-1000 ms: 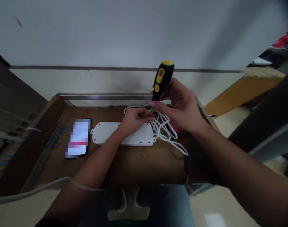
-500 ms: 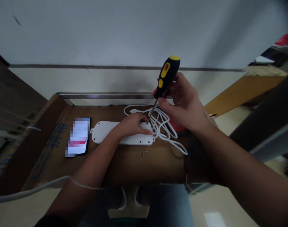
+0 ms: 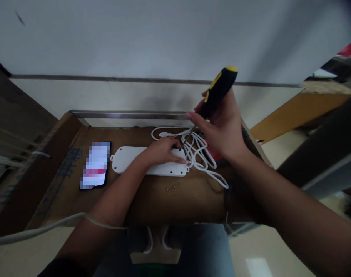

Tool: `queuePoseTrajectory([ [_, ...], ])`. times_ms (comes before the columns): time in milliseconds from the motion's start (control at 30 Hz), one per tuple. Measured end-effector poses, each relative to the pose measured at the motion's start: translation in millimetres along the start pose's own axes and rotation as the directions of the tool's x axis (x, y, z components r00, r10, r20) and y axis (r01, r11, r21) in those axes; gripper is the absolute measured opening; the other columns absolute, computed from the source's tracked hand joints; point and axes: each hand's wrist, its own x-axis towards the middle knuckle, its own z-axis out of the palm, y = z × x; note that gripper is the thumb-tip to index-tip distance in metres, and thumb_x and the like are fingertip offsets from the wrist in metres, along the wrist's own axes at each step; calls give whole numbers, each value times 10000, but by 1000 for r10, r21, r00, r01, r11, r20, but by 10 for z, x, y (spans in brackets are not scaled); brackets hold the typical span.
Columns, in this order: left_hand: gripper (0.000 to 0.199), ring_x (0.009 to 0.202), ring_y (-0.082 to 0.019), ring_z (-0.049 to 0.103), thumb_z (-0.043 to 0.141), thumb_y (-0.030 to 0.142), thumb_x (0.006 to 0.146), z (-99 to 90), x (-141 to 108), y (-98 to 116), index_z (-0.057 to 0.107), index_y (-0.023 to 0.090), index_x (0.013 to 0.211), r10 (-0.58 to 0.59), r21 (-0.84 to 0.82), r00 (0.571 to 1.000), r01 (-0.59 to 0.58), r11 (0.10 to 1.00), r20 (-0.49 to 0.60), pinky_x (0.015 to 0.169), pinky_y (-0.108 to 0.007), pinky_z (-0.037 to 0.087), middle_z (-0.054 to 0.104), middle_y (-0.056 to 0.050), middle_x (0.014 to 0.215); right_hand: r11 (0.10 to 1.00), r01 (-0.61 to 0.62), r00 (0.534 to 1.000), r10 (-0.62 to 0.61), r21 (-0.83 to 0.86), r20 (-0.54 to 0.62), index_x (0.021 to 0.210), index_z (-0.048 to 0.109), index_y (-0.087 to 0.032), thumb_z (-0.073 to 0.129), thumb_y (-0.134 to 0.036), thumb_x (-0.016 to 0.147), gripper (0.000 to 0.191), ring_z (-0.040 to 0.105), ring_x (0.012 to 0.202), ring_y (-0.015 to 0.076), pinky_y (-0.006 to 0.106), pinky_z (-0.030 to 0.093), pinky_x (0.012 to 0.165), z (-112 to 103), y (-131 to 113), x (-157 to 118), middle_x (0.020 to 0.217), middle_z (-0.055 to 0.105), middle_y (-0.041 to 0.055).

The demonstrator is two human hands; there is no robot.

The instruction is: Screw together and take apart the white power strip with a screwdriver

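Note:
My left hand [image 3: 161,151] lies palm-down on the right end of a white power strip [image 3: 129,157], pressing it against the cardboard top. My right hand [image 3: 221,130] grips a screwdriver [image 3: 217,92] with a black and yellow handle, tilted to the right. Its thin metal shaft [image 3: 188,136] slants down to a tip beside my left fingers, just over the strip's top edge. A tangled white cable [image 3: 197,148] with a small plug [image 3: 164,134] lies behind and right of the strip.
Several tiny screws [image 3: 171,188] lie on the brown cardboard top [image 3: 175,204] below the strip. A phone [image 3: 94,165] with a blurred screen is to its left. A red object [image 3: 213,154] sits under the cable. A metal rail [image 3: 129,115] and a wall run behind.
The screwdriver handle has tilted further right and my right hand has shifted right. My left hand has moved from the cable end down onto the power strip.

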Motion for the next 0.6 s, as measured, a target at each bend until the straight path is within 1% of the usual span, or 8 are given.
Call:
queuePoseTrajectory([
  [100,550,919,-252,670,886,596,696,3,2,-11,739,203,1052,-4,-5,1000,4,1000,0,784,-341,457,767,-85,1046,997,48,999,-48,55,-3,1480,223,-275,821,-543,824,927,614,1073,95,206,560,774,15,-89,-10,1206,593,75],
  [167,549,920,-251,669,884,595,699,4,4,-24,738,207,1059,-3,-17,1000,3,1000,-1,792,-344,458,765,-84,1053,994,71,997,-72,83,10,1530,183,-303,714,-611,906,875,618,1102,94,196,548,734,-7,-163,-20,1297,568,92],
  [233,551,920,-251,671,883,598,698,2,7,-33,737,209,1060,1,-30,1000,-1,1000,5,789,-344,460,763,-82,1057,991,58,997,-64,119,50,1533,235,-319,523,-678,1002,702,631,955,70,205,540,705,-42,-219,-24,1277,584,89],
  [300,555,926,-256,674,876,609,702,-1,7,-35,738,209,1060,3,-34,1000,-3,999,12,788,-347,464,765,-83,1058,988,42,996,-53,146,71,1484,349,-308,463,-677,1030,597,632,850,52,220,560,740,-69,-257,-18,1213,620,72],
  [400,552,947,-264,676,877,606,705,-5,1,-25,737,207,1060,1,-23,1000,-1,1000,8,794,-352,469,765,-90,1076,969,22,999,-30,247,30,1270,557,-206,717,-496,931,474,706,1065,99,235,626,927,-80,-307,9,1237,639,46],
  [467,546,943,-261,677,886,592,706,-5,-3,-16,734,206,1060,3,-18,1000,-3,1000,6,790,-347,470,764,-90,1077,939,-32,999,33,343,3,1129,560,-149,839,-340,805,469,717,1118,123,249,647,983,-76,-340,30,1325,622,35],
  [533,538,917,-249,674,888,581,715,-4,-4,-11,731,201,1062,12,-24,1000,-12,1000,12,787,-341,472,761,-88,1065,924,-62,998,68,377,-4,1093,478,-145,873,-284,750,541,718,922,83,245,653,851,-75,-371,51,1329,621,44],
  [600,535,885,-239,667,888,576,721,-1,0,-13,730,193,1060,25,-36,1000,-24,999,14,790,-340,476,759,-88,1041,918,-53,998,59,394,-5,1135,439,-169,865,-425,780,611,619,691,33,219,556,633,-81,-402,71,1184,645,32],
])
